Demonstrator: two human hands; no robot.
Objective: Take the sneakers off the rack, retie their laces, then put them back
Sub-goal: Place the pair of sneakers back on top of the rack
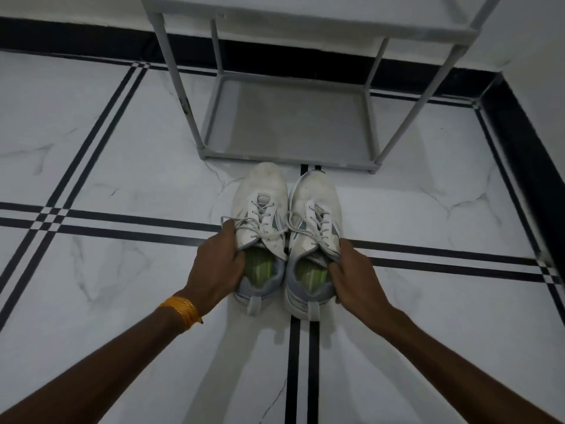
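Note:
Two white sneakers with grey heels and green insoles sit side by side on the floor, toes pointing at the rack. My left hand (215, 264) grips the left sneaker (261, 215) at its outer collar, with fingers inside the opening. Gripping the right sneaker (315, 221) the same way is my right hand (356, 278). The laces of both sneakers lie loose over the tongues. The grey shoe rack (287, 117) stands just beyond the toes, and its bottom shelf holds nothing.
The floor is white marble tile with black inlay lines (302, 347). A black skirting band (519, 123) runs along the wall behind and to the right of the rack. An orange thread band (183, 310) circles my left wrist.

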